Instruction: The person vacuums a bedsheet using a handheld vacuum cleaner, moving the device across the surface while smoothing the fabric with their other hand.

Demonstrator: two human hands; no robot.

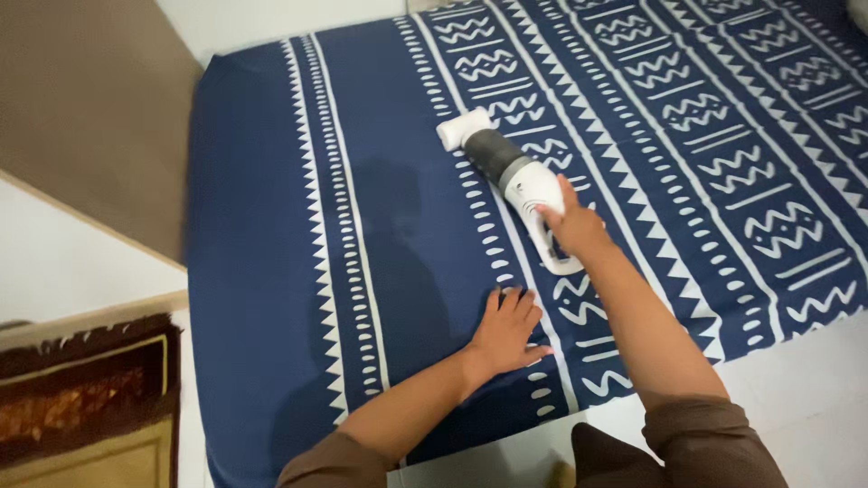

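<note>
A: Vacuum (513, 172), handheld, white with a grey middle, is seen lying nozzle-down on the bed (271, 226), near the middle of the blue patterned sheet.

B: Hands?

A: Right hand (571, 221) is clamped round the vacuum's rear handle. Left hand (506, 333) is laid flat on the sheet, fingers spread, nothing gripped. The two are kept apart.

B: Handling?

A: Rigid plastic shell, judged light enough for one hand; smooth, so the looped handle at the back is the place to be held. The sheet is soft and could bunch under the nozzle.

B: Counts?

A: One vacuum, one bed, two hands. One rug (86, 398) is noted on the floor at left.
</note>
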